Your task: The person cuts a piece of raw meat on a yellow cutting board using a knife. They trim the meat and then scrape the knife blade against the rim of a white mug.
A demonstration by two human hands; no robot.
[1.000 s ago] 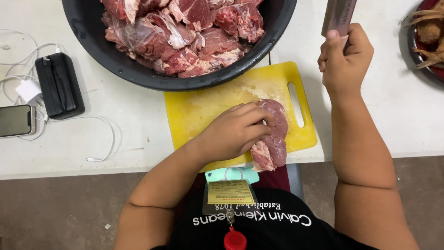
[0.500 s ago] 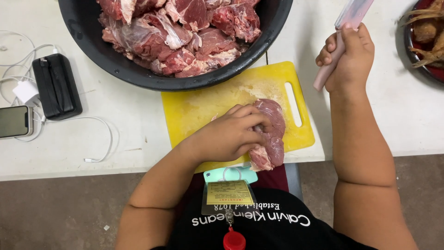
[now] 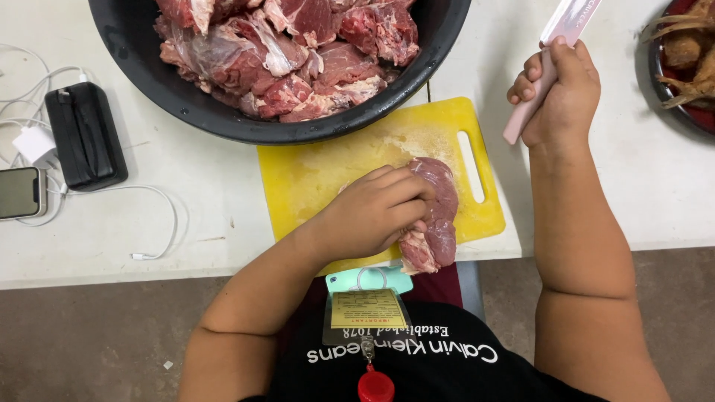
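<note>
A slab of raw red meat (image 3: 439, 216) lies on the right half of a yellow cutting board (image 3: 320, 175), reaching past its near edge. My left hand (image 3: 372, 212) rests on the meat and grips its left side. Off the board to the right, over the white table, my right hand (image 3: 558, 100) is closed around the pink handle of a knife (image 3: 547, 63). The knife's blade points up and away, and its tip runs out of view at the top.
A big black bowl (image 3: 246, 126) heaped with raw meat chunks stands just behind the board. A black power bank (image 3: 86, 138), a white charger and cables (image 3: 160, 216) and a phone (image 3: 18, 192) lie at the left. A dark dish of browned food (image 3: 681, 56) sits at the right edge.
My right hand has tilted the knife from upright to slanted, blade leaning right, and drifted slightly nearer. My left hand stays on the meat.
</note>
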